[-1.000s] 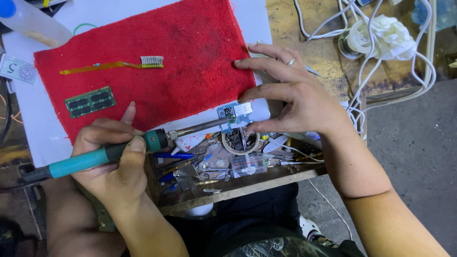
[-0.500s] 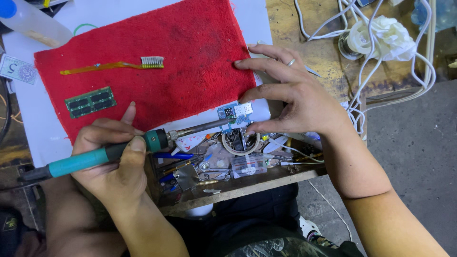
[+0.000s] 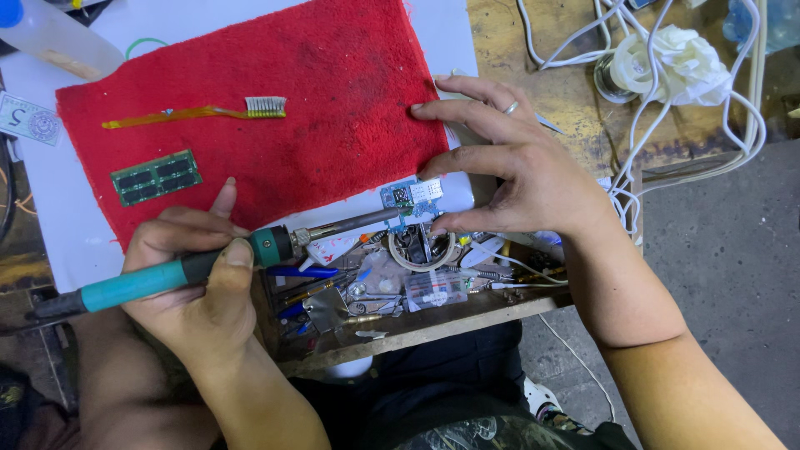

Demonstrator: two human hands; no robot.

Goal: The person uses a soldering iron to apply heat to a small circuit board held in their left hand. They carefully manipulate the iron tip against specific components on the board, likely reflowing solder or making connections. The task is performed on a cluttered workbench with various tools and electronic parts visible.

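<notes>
Here the left hand (image 3: 196, 275) is wrapped tight round the teal-handled soldering iron (image 3: 208, 262), its metal tip reaching the small blue circuit board (image 3: 408, 197) that the right hand (image 3: 521, 171) pinches between thumb and forefinger at the near edge of the red towel (image 3: 267, 100), the other fingers spread. Because the pinching fingertips sit just beside the tip, a slight slip could burn them. The board, barely held over the cluttered tray of small parts (image 3: 400, 287), could also tilt and drop.
</notes>
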